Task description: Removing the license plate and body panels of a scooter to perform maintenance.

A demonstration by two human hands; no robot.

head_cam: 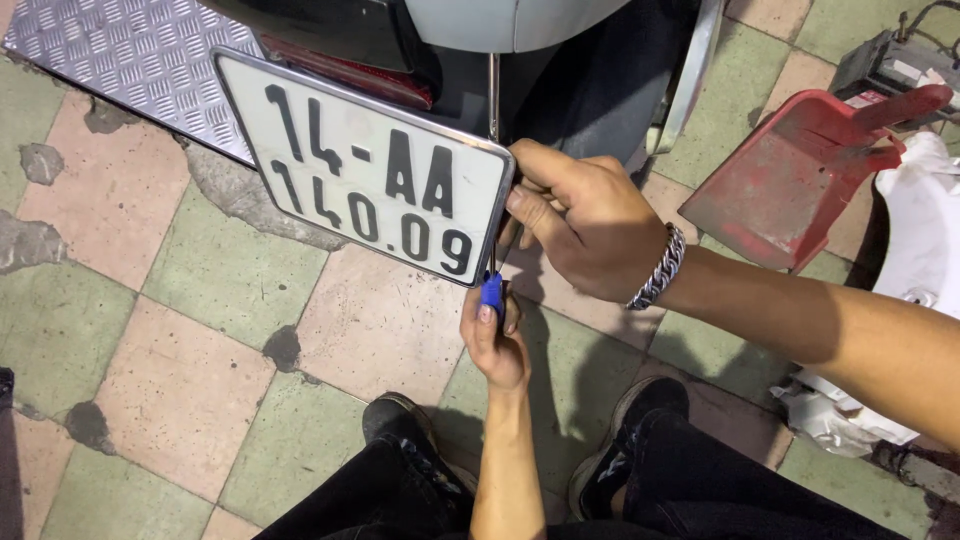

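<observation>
A white rectangular number plate (350, 150) with black characters and a metal frame hangs at the rear of a motorbike (560, 70). My right hand (585, 225), with a chain bracelet on its wrist, grips the plate's right edge, thumb on the front and fingers behind. Just below the plate's lower right corner, my left hand (495, 345) is closed around the blue handle of a screwdriver (492, 290). The tool points up behind the plate, and its tip is hidden.
A red plastic body panel (800, 170) lies on the tiled floor to the right, beside a white panel (925, 220). A metal tread plate (130, 60) lies at the upper left. My black shoes (400, 420) rest on the cracked tiles below.
</observation>
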